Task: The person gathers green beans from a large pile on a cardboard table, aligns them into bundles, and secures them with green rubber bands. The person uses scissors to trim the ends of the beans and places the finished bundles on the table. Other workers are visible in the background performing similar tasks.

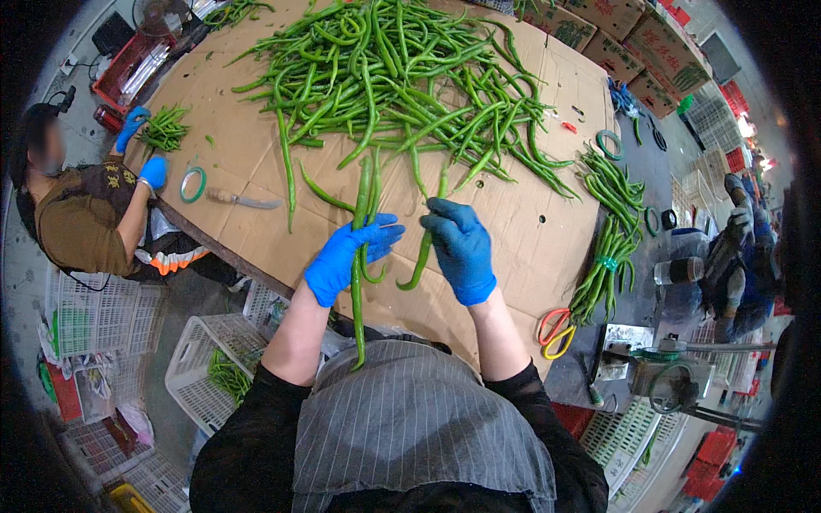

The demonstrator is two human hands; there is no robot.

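Observation:
My left hand [333,261], in a blue glove, holds a few long green chili peppers [357,288]; one hangs down over my striped apron [417,417]. Between the thumb and fingers of my right hand [463,253], gloved in blue with a darker grey-blue layer over the fingers, is a single curved green chili pepper [421,264]. Both hands are above a cardboard sheet [519,269] covering the table, slightly apart from each other. Just beyond them spreads a large heap of long green chili peppers [385,83].
At right lie a taped pepper bundle [603,263], loose peppers [609,183], scissors [557,333] and a metal device [667,378]. Leftward are a knife [247,200], a green tape roll [192,185] and a co-worker's gloved hands [152,172] near short peppers [165,129]. A plastic crate [202,372] stands below.

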